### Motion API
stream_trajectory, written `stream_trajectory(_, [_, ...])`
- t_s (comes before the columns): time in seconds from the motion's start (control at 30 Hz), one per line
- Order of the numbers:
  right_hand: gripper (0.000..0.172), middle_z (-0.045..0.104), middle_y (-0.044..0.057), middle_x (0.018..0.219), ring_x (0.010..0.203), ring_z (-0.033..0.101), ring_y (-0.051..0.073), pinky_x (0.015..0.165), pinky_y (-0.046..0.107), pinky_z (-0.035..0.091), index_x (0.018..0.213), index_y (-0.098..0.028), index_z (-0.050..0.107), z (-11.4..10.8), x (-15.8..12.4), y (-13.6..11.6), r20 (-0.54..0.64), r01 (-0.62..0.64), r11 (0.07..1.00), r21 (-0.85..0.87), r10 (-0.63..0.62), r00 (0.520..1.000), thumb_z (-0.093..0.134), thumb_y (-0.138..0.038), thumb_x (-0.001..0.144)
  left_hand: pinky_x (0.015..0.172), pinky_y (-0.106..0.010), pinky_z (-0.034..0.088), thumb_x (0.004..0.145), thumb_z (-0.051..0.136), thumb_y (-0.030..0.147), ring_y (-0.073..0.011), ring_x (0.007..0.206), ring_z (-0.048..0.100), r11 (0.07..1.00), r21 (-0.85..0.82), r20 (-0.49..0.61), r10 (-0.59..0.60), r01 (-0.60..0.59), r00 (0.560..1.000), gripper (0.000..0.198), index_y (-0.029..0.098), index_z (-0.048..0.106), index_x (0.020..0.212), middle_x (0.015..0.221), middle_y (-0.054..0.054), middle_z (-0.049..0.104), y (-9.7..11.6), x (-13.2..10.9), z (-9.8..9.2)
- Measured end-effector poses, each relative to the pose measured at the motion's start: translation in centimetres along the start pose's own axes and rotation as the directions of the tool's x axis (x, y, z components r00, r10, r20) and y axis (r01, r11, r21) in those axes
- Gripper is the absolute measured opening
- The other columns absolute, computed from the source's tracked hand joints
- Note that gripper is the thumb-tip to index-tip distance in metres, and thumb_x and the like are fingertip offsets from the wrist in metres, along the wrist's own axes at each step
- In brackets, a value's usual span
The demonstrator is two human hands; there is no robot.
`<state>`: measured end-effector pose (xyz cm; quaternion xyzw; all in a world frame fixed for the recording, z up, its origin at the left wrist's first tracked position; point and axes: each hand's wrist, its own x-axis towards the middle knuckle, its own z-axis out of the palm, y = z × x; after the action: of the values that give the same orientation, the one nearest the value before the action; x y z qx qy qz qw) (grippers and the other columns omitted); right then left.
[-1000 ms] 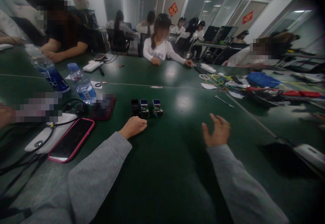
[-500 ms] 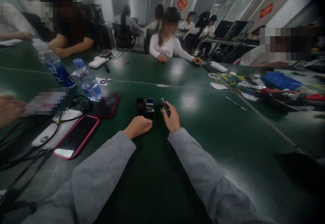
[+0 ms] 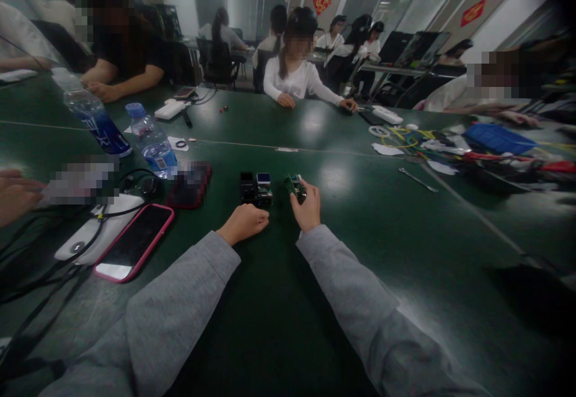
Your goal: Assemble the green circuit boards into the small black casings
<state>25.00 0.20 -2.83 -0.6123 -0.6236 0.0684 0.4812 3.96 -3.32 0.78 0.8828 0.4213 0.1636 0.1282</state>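
In the head view, my right hand (image 3: 309, 208) grips a small green circuit board (image 3: 290, 186) between thumb and fingers, with the board tilted on its edge. A roundish part shows on its right side, partly hidden by my fingers. My left hand (image 3: 245, 223) rests on the table as a closed fist, and nothing shows in it. Just beyond that fist stand a black plastic case (image 3: 247, 187) and, beside it, a board with a small screen (image 3: 264, 187). The fist covers part of their near edge.
On the left lie a pink-cased phone (image 3: 135, 244), a white power bank (image 3: 78, 235) with cables, a dark red phone (image 3: 189, 186) and two bottles, one a small water bottle (image 3: 153, 142). Rightward are a wrench (image 3: 417, 180) and a wire pile with a blue piece (image 3: 497, 140). Other people sit around the table.
My right hand has turned the circuit board, so its green face shows more; my fingers have shifted on it. The left fist stays put, and the view has moved slightly.
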Motion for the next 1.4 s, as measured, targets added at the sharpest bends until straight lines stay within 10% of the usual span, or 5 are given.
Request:
stream_trajectory(0.23, [0.047,0.061,0.014,0.123,0.112,0.055,0.024,0.101,0.045,0.042,0.125,-0.014,0.056,0.1,0.4,0.7,-0.001,-0.167,0.973,0.160,0.170,0.985,0.040,-0.042,0.091,0.055,-0.026,0.025,0.084,0.047,0.024,-0.0091,0.050,0.040,1.000,0.001,0.005,-0.001,0.001,1.000,0.028,0.018,0.057,0.058,0.054,0.001,0.051,0.0,0.0,-0.1])
stream_trajectory(0.63, [0.059,0.059,0.020,0.119,0.110,0.053,0.028,0.099,0.046,0.041,0.124,-0.008,0.054,-0.1,1.5,0.1,-0.082,-0.125,0.990,-0.062,0.120,0.989,0.045,-0.055,0.089,0.053,-0.024,0.026,0.085,0.047,0.023,-0.0088,0.050,0.042,1.000,0.006,-0.001,0.017,-0.017,1.000,0.029,0.017,0.057,0.058,0.054,0.001,0.053,0.0,0.1,0.0])
stream_trajectory(0.87, [0.054,0.062,0.017,0.120,0.109,0.058,0.030,0.095,0.049,0.046,0.131,-0.013,0.053,-1.3,1.4,-0.3,0.136,-0.051,0.986,-0.156,0.072,0.988,0.051,-0.043,0.087,0.054,-0.025,0.026,0.084,0.047,0.022,-0.0084,0.050,0.040,1.000,0.008,0.001,0.007,-0.007,1.000,0.028,0.017,0.055,0.058,0.054,0.002,0.052,0.2,0.0,-0.3])
stream_trajectory(1.17, [0.067,0.063,0.013,0.123,0.112,0.061,0.031,0.097,0.054,0.049,0.137,-0.020,0.051,-9.9,-5.2,4.2,0.251,0.143,0.977,-0.160,-0.100,0.963,0.054,-0.058,0.081,0.055,-0.025,0.028,0.085,0.047,0.025,-0.0092,0.051,0.041,1.000,0.011,0.028,-0.013,0.013,1.000,0.029,0.017,0.058,0.060,0.056,0.001,0.053,0.3,0.0,-0.5])
stream_trajectory(1.4, [0.090,0.065,0.025,0.111,0.104,0.064,0.035,0.081,0.053,0.050,0.133,-0.023,0.057,-21.9,-7.0,10.2,-0.138,-0.243,0.873,-0.423,0.203,0.969,0.043,-0.087,0.071,0.054,-0.025,0.026,0.085,0.047,0.024,-0.0094,0.051,0.040,1.000,0.009,0.004,0.004,-0.004,1.000,0.028,0.017,0.056,0.059,0.055,0.001,0.050,0.1,0.0,-0.3])
